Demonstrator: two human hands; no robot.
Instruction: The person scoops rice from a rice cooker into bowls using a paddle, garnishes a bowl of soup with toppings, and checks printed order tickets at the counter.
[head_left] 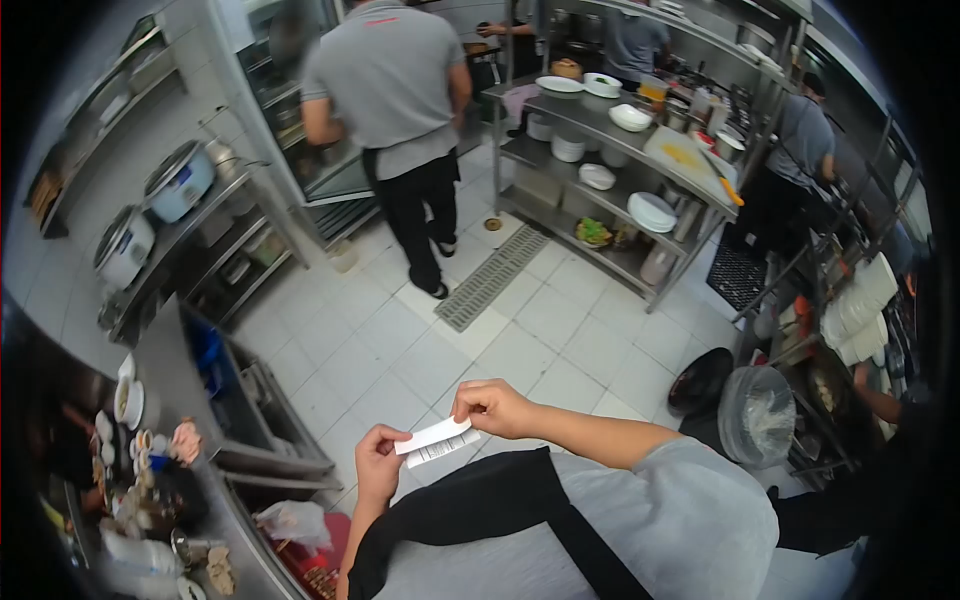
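While left hand (378, 462) and right hand (492, 408) pinch a slip (436, 442), a person (388, 95) stands beside an apparent fridge (262, 100).

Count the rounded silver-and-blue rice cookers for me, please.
2: one rice cooker farther along the steel table, the other rice cooker nearer the camera. More could be hidden elsewhere.

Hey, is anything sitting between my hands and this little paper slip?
Nothing visible is. Your left hand pinches one end of the printed paper slip and your right hand pinches the other, both directly on the paper.
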